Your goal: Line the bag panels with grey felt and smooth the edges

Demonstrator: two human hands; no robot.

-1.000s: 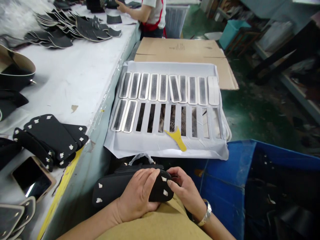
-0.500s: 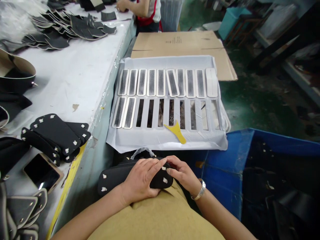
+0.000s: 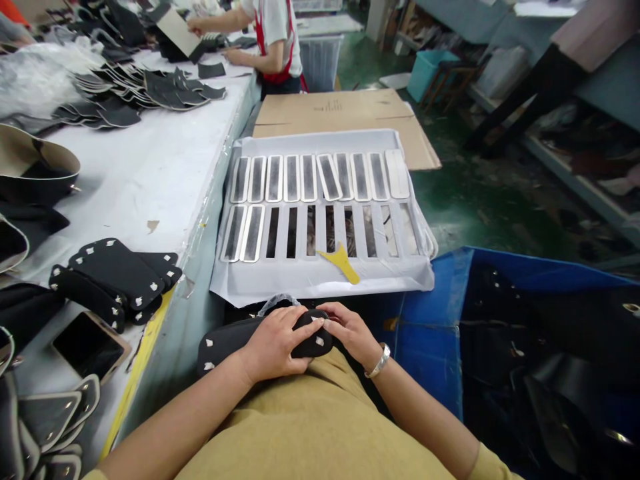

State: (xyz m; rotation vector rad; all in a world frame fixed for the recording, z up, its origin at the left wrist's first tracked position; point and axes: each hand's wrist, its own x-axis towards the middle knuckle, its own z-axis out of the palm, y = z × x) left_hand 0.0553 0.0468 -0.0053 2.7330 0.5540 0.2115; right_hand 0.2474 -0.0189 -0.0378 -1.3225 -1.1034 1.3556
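A black leather panel with small white tabs at its corners lies across my lap. My left hand rests flat on top of it, fingers pressing its right end. My right hand, with a metal bracelet at the wrist, pinches the panel's right edge where a white tab sits. Just beyond my hands stands a white tray with two rows of slots; the far row and two near-left slots hold silver-framed strips. A yellow scraper tool lies on the tray's near edge.
A white worktable runs along my left with a stack of black panels, a phone and more leather pieces. A blue bin of black parts sits at my right. Cardboard lies beyond; a person works at the far end.
My view has tilted up and shifted, so the far person shows more. Both hands stay on the panel, my right fingers now closer to my left at the panel's right edge.
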